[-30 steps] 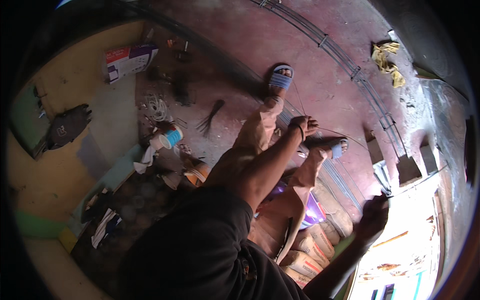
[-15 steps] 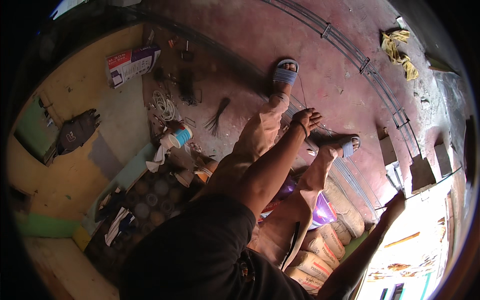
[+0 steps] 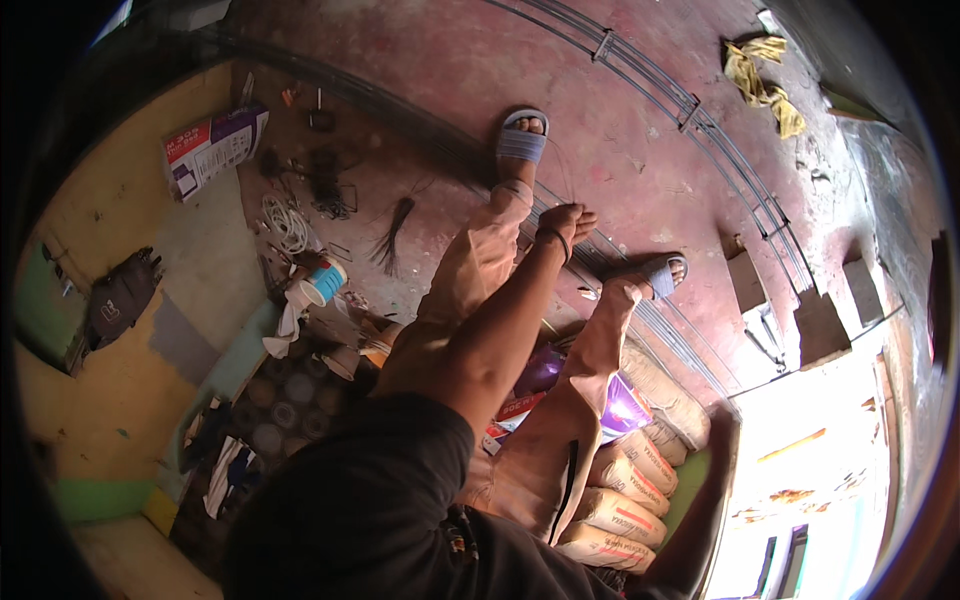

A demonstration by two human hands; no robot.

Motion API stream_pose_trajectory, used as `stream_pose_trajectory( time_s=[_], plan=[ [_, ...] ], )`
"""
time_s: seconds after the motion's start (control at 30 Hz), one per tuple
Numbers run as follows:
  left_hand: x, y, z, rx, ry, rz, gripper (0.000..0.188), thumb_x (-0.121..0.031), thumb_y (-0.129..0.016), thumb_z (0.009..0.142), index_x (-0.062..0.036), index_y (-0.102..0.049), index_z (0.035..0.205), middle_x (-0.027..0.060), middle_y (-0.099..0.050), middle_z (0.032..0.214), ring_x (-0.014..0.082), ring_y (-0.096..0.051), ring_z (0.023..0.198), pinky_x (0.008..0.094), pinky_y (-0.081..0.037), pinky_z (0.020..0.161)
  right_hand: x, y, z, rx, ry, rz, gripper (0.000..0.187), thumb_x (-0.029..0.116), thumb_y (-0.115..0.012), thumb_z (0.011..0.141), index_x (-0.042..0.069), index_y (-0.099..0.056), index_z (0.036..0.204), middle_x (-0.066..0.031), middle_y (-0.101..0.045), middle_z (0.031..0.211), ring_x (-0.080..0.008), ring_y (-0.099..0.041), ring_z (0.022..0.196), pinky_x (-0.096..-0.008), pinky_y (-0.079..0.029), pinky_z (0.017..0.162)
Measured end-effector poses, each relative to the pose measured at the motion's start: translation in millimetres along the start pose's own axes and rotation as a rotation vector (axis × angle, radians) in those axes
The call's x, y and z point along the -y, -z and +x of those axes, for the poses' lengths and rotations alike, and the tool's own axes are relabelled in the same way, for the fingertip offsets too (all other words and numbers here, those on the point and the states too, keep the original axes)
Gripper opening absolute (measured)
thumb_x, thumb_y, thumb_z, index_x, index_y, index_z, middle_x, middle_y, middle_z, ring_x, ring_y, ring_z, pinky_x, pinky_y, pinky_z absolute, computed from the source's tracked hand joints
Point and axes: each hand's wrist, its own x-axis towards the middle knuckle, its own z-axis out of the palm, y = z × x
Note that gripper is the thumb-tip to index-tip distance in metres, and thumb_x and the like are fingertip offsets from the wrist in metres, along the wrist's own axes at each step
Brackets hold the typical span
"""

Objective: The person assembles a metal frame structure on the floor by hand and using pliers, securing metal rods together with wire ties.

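1. Several long steel bars [image 3: 672,340] cross the floor [image 3: 630,140] from far left to near right, below the person's legs; steady handling, I judge, means lifting rather than dragging them sideways.
2. Sandalled left foot [image 3: 519,145] and right foot [image 3: 664,274] are near the bars; toes are best kept clear of any that roll.
3. Above the bars, the left hand [image 3: 567,222] is partly closed, fingers loosely curled; a light, sure pinch would probably control thin stock best.
4. A fine dark wire [image 3: 564,172] runs between the left foot and that hand; keeping it free of the toes seems wise.
5. Glare washes out the bright area [image 3: 800,450] at near right.
6. Beside it, the right hand [image 3: 722,415] is a dark shape: I cannot tell how open it is or what it holds.
7. Whether the left fingers grip the wire is too faint to tell.
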Motion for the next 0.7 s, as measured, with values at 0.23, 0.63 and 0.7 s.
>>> stream_pose_trajectory(
  time_s=[0.23,0.63,0.7],
  plan=[
    [-10,-16,40,0.165,0.071,-0.061,0.024,-0.024,-0.056,0.091,-0.0061,-0.054,0.107,0.0133,-0.066,0.103,0.0275,-0.066,0.095,0.0391,-0.051,0.088,71,5,-23,0.219,0.175,0.217,0.037,0.006,-0.044,0.082,-0.003,-0.056,0.116,0.0016,-0.038,0.071,-0.0108,-0.036,0.060,-0.0268,-0.036,0.056],
    [-79,-4,29,0.134,0.207,-0.486,0.023,-0.024,-0.039,0.100,-0.0105,-0.056,0.107,-0.0059,-0.027,0.054,0.0091,-0.028,0.042,0.0262,-0.028,0.040,90,-19,-64,0.535,0.400,0.147,0.025,0.005,-0.048,0.081,0.001,-0.061,0.102,-0.0061,-0.052,0.079,-0.0216,-0.049,0.072,-0.0326,-0.043,0.065],
    [-62,4,20,0.095,0.242,-0.441,0.025,-0.023,-0.038,0.099,-0.0104,-0.054,0.115,-0.0057,-0.027,0.055,0.0086,-0.028,0.043,0.0260,-0.027,0.040,72,2,-31,0.021,0.378,0.057,0.021,0.005,-0.049,0.081,0.002,-0.063,0.098,-0.0085,-0.056,0.082,-0.0246,-0.053,0.075,-0.0343,-0.045,0.068]
  ],
)
